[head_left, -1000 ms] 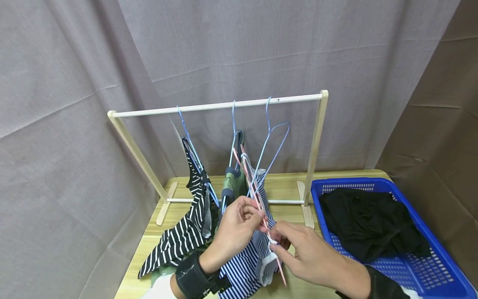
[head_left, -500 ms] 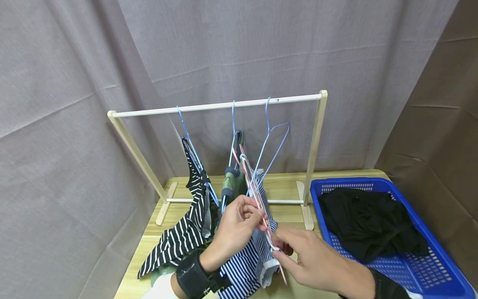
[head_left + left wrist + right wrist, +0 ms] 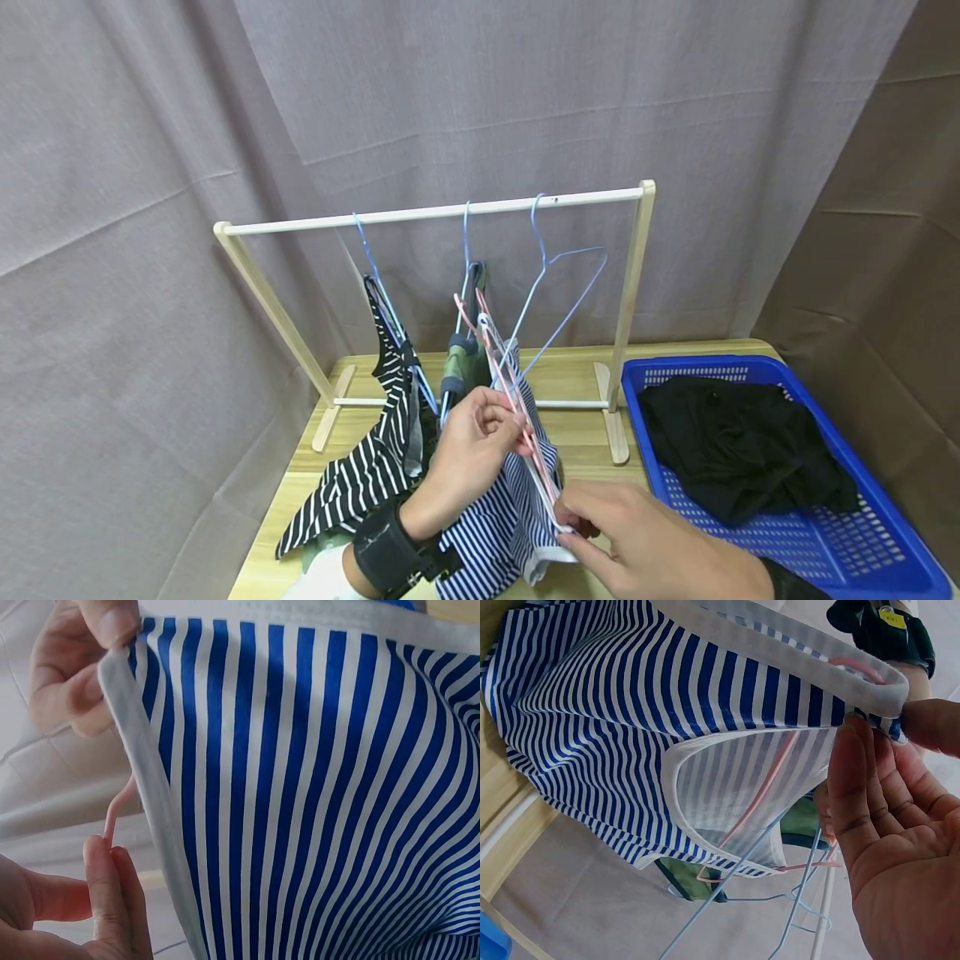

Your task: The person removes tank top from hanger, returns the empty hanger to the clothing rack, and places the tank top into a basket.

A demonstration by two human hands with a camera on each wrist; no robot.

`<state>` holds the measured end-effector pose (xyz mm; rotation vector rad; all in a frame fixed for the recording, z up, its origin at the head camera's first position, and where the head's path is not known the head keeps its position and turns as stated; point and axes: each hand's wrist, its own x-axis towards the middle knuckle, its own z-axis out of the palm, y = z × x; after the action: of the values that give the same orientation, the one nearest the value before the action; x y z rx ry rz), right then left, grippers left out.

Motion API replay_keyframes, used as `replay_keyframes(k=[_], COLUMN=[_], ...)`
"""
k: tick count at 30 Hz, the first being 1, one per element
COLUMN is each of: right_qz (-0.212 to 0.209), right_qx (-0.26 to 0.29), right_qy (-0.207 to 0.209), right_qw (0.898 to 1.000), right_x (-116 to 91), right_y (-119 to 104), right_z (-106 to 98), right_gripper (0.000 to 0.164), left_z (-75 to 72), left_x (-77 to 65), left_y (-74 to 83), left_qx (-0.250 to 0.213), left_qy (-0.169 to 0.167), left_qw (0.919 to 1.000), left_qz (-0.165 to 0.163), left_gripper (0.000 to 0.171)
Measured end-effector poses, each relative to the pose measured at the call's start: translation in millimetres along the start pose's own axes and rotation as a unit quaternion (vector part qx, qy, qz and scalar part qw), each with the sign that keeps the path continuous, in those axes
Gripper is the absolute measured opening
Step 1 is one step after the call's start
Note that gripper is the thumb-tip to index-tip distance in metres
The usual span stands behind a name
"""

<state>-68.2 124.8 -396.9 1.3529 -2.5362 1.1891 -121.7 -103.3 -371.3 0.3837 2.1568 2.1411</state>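
Observation:
A tank top (image 3: 480, 537) with blue and white stripes and white trim is held over the table, on a pink hanger (image 3: 761, 791) that runs inside it. My left hand (image 3: 476, 437) pinches the hanger's thin wire, which shows between its fingertips in the left wrist view. Lower and to the right, my right hand (image 3: 637, 533) pinches the white-edged shoulder strap (image 3: 881, 697) between thumb and fingers. The hanger's far end pokes out past the opposite strap. Behind it, a bare blue hanger (image 3: 573, 308) hangs from the rack and overlaps the top.
The rack's white rail (image 3: 420, 214) also carries a black-and-white striped garment (image 3: 367, 475) at left and a green garment (image 3: 459, 367) in the middle, both on blue hangers. At right, a blue basket (image 3: 637, 396) contains a black garment (image 3: 750, 442). Grey curtain (image 3: 525, 100) backs the table.
My right hand has moved down and slightly right, drawing the strap along the hanger's near end. The bare blue hanger has swung wider to the right. My left hand keeps its pinch.

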Motion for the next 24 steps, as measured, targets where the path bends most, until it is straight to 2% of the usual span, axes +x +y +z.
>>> replay_keyframes(k=[4, 9, 14, 18, 24], right_qz=[0.033, 0.011, 0.031, 0.029, 0.062], right_qx=[0.037, 0.029, 0.028, 0.015, 0.032], right_qy=[-0.035, -0.037, -0.058, -0.068, -0.091], right_qw=[0.998, 0.999, 0.997, 0.997, 0.993], right_x=[-7, -13, -18, -22, -25], right_y=[2, 5, 10, 13, 15], right_z=[-1, 2, 3, 3, -2], right_gripper=[0.005, 0.007, 0.005, 0.005, 0.005], left_z=[0.5, 0.2, -0.9, -1.4, -1.9], left_x=[0.2, -0.3, -0.8, -0.5, -0.8], left_y=[0.5, 1.6, 2.8, 4.0, 5.9], left_qx=[-0.001, 0.005, 0.004, 0.000, -0.008], left_qy=[0.003, 0.007, 0.010, 0.011, 0.013], left_qw=[1.0000, 1.0000, 0.9999, 0.9999, 0.9998], left_qz=[0.000, 0.002, 0.005, 0.008, 0.012], left_gripper=[0.024, 0.024, 0.023, 0.022, 0.019])
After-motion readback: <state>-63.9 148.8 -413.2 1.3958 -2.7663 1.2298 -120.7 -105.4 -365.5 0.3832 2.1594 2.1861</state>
